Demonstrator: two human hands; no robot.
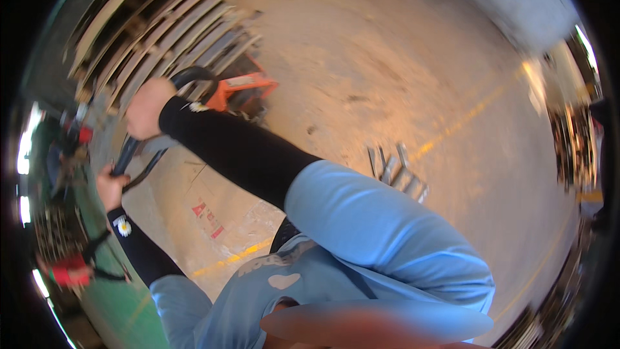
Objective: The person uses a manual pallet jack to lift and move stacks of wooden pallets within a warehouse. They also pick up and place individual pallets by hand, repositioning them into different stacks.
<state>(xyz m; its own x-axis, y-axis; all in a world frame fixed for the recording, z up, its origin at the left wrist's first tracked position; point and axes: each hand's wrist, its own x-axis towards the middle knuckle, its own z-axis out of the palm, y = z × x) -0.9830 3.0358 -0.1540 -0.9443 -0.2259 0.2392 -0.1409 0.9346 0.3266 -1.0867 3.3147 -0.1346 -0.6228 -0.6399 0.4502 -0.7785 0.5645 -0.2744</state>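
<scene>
Both of my hands are on the dark looped handle of a pallet jack. My right hand is closed round its upper part, with my right arm stretched across to the left. Lower down, my left hand is wrapped round the same handle. The orange body of the pallet jack shows beyond my right wrist, beside a stack of wooden pallets. My right forearm hides part of the jack. Some motion blur softens my hands and the handle.
Metal pieces lie on the concrete floor to the right of my arm. Yellow lines cross the floor. Further pallets stand at the far right. A red and black object is at left, by a green floor area.
</scene>
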